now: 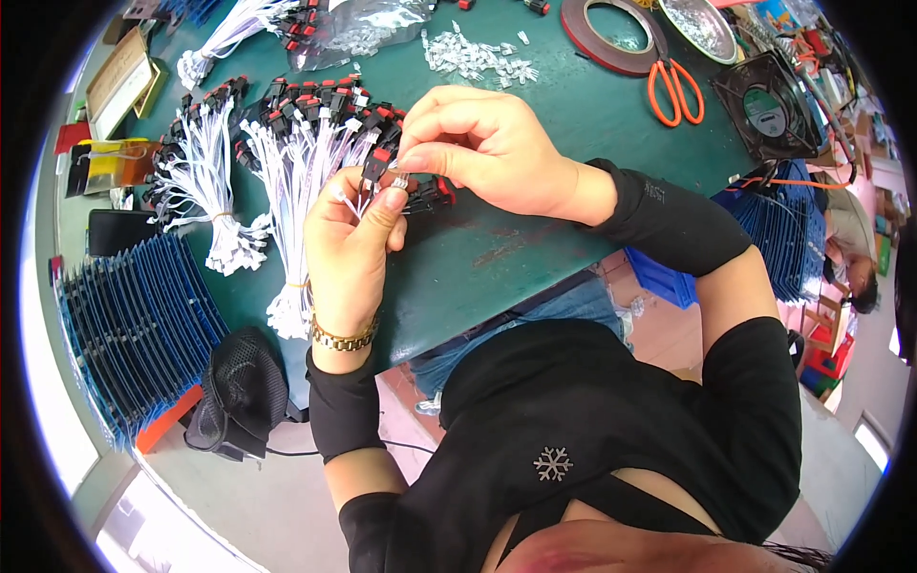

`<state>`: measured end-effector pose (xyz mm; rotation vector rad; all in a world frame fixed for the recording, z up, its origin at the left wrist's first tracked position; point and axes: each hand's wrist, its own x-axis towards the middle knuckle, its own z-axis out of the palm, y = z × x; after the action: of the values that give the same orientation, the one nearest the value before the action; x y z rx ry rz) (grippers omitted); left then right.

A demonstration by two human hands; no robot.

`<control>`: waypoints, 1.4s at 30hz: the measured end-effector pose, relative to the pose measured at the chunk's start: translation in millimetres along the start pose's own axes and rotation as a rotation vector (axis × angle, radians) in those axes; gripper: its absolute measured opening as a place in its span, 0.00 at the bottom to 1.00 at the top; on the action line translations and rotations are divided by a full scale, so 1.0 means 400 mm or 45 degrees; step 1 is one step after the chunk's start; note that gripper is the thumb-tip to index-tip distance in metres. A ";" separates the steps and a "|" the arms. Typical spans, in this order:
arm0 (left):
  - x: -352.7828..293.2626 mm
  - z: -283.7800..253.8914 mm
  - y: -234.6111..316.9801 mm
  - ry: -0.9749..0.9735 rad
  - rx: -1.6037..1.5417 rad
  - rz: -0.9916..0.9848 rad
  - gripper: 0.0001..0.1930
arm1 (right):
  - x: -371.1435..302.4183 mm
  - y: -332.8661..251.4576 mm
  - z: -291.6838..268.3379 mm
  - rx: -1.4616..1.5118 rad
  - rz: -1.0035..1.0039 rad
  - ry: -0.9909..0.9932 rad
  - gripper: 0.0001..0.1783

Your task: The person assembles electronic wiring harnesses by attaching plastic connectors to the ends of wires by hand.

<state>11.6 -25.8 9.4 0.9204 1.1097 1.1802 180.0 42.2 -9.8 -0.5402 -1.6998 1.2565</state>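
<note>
The left hand is raised over the green table and has a narrow grip, with a black-and-red connector held near the thumb and bent fingers. The long axis of this connector is steep in the view: its red end points up and leans slightly to the right, and its black body points down, toward the palm, where short white wires come out. The right hand arrives from the right side, its thumb and forefinger close together beside a small pale piece; the fingertips cover part of it, so one cannot tell if they pinch it or only touch it. Just beside the left fingers, more black-and-red connectors are seen, partly hidden. Left of the hands lies a bundle of white cables, its connector ends pointing away from the person. Orange-handled scissors lie well apart, farther right.
</note>
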 end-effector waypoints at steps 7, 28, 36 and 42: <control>0.001 0.006 0.005 -0.002 0.024 0.040 0.06 | 0.003 -0.010 0.002 -0.105 -0.156 0.110 0.04; -0.006 0.005 0.002 0.021 -0.025 0.037 0.06 | 0.004 -0.013 0.003 -0.119 -0.143 0.030 0.02; -0.006 0.011 -0.002 0.043 -0.050 0.068 0.06 | 0.006 -0.020 0.001 -0.169 -0.169 0.058 0.04; -0.006 0.006 -0.007 0.052 -0.016 0.060 0.05 | 0.007 -0.013 0.002 -0.259 -0.326 0.035 0.04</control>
<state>14.6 -28.6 7.9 0.9211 1.1172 1.2478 178.9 41.7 -3.9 -0.4392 -1.8199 0.8973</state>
